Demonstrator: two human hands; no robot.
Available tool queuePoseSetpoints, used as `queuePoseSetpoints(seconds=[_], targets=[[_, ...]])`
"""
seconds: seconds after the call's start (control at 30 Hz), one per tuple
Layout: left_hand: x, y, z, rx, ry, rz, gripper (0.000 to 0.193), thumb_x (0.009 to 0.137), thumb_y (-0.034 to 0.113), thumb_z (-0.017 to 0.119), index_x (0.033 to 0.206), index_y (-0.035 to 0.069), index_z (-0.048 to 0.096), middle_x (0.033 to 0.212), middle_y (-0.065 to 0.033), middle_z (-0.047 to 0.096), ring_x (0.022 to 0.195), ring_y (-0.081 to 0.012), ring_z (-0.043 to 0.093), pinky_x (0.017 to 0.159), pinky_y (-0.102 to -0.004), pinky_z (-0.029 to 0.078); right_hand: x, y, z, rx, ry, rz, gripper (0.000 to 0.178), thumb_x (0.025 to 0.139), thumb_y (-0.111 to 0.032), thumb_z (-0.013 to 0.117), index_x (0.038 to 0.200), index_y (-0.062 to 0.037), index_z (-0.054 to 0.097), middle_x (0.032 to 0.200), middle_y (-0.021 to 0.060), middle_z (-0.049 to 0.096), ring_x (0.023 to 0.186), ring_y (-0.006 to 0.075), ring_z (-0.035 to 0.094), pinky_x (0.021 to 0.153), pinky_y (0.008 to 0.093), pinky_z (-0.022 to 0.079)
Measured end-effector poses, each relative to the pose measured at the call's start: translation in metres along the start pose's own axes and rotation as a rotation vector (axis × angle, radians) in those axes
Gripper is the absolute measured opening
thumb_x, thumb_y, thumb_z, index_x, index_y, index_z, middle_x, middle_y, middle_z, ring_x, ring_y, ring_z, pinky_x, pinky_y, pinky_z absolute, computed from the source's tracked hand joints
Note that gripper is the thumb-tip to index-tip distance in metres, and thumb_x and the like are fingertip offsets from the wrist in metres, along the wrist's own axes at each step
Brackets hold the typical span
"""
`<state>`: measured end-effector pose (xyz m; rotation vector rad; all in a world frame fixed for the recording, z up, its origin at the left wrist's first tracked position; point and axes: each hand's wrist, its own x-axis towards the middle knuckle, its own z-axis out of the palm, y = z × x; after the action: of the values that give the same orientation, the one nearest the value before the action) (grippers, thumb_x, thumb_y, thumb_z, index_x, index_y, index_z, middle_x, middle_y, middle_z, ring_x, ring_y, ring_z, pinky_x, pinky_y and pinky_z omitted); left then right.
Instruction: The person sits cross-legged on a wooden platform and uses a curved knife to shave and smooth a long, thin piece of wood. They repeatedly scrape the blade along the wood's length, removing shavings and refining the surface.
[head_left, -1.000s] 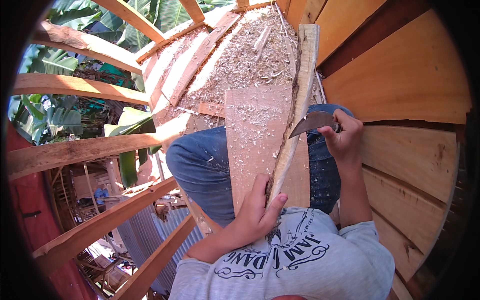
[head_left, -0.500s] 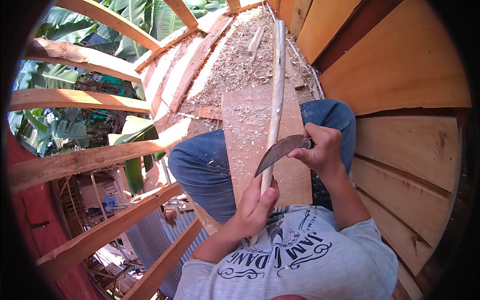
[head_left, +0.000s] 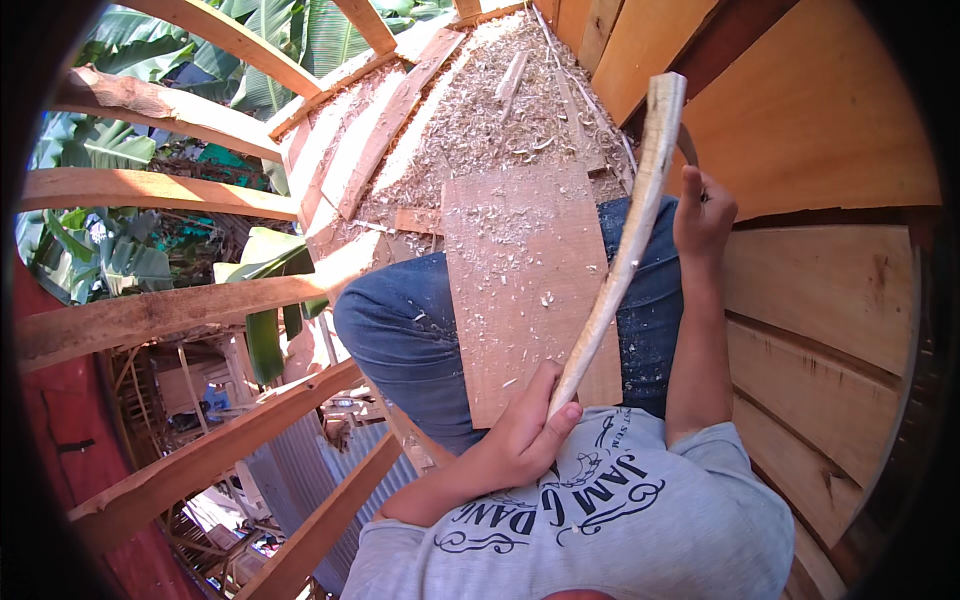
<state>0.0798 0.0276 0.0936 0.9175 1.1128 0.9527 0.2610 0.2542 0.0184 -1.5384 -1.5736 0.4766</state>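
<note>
A pale, peeled wooden stick (head_left: 632, 240), slightly bent, slants up and to the right from my left hand (head_left: 530, 425), which is wrapped round its lower end. Beyond its upper part, my right hand (head_left: 706, 215) is closed round the handle of a curved knife (head_left: 687, 147). Most of the blade is hidden behind the stick, so I cannot tell whether the two touch. Beneath the stick, a flat wooden board (head_left: 525, 290) lies across my lap, sprinkled with small shavings.
Wood shavings (head_left: 480, 120) cover the floor ahead, with loose planks (head_left: 400, 125) at the left. A plank wall (head_left: 810, 290) rises close by my right arm. Open wooden slats (head_left: 170, 310) line the left side, with banana leaves (head_left: 120, 150) behind them.
The stick's far end has swung right and is lifted toward me. My right hand has moved up and right with the knife, whose blade has gone from the stick's near part to behind its upper end.
</note>
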Motion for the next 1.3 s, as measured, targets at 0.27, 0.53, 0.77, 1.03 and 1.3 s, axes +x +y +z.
queuePoseSetpoints(seconds=[0.27, 0.53, 0.77, 1.03, 1.3], targets=[[0.014, 0.003, -0.023, -0.118, 0.250, 0.014, 0.038, 0.098, 0.043, 0.037, 0.093, 0.005, 0.038, 0.072, -0.0003, 0.039, 0.043, -0.0017, 0.031, 0.034, -0.0164, 0.024, -0.053, -0.050, -0.021, 0.091, -0.358, -0.296, 0.070, 0.076, -0.068, 0.059, 0.055, -0.0036, 0.042, 0.046, 0.0082, 0.038, 0.040, 0.0228, 0.039, 0.041, 0.0331, 0.032], [0.006, 0.013, -0.011, 0.364, 0.367, 0.087, 0.031, 0.095, 0.022, 0.049, 0.111, -0.004, 0.044, 0.079, -0.0115, 0.051, 0.069, -0.0167, 0.050, 0.062, -0.0314, 0.042, -0.063, -0.061, -0.001, 0.033, -0.364, -0.482, 0.070, 0.066, -0.072, 0.062, 0.052, -0.0066, 0.042, 0.045, 0.0075, 0.040, 0.039, 0.0239, 0.047, 0.038, 0.0316, 0.034], [0.002, 0.011, -0.006, 0.381, 0.335, 0.012, 0.028, 0.093, 0.017, 0.052, 0.109, -0.003, 0.042, 0.073, -0.0134, 0.051, 0.064, -0.0190, 0.051, 0.058, -0.0322, 0.041, -0.040, -0.043, 0.007, -0.043, -0.248, -0.305, 0.071, 0.072, -0.071, 0.059, 0.055, -0.0035, 0.048, 0.047, 0.0084, 0.043, 0.042, 0.0258, 0.047, 0.042, 0.0326, 0.035], [0.006, 0.005, -0.007, 0.347, 0.326, 0.025, 0.025, 0.092, 0.015, 0.055, 0.105, -0.002, 0.042, 0.066, -0.0109, 0.049, 0.059, -0.0175, 0.050, 0.054, -0.0310, 0.040, -0.033, -0.038, -0.026, 0.098, -0.270, -0.281, 0.071, 0.076, -0.070, 0.056, 0.056, -0.0024, 0.046, 0.047, 0.0083, 0.036, 0.042, 0.0239, 0.042, 0.043, 0.0329, 0.035], [0.011, 0.011, 0.000, 0.387, 0.275, 0.038, 0.027, 0.093, 0.017, 0.053, 0.108, -0.002, 0.041, 0.069, -0.0141, 0.050, 0.058, -0.0206, 0.051, 0.053, -0.0333, 0.040, -0.044, -0.040, -0.011, -0.074, -0.283, -0.389, 0.074, 0.061, -0.078, 0.060, 0.054, -0.0068, 0.043, 0.044, 0.0058, 0.037, 0.040, 0.0248, 0.047, 0.040, 0.0335, 0.036]])
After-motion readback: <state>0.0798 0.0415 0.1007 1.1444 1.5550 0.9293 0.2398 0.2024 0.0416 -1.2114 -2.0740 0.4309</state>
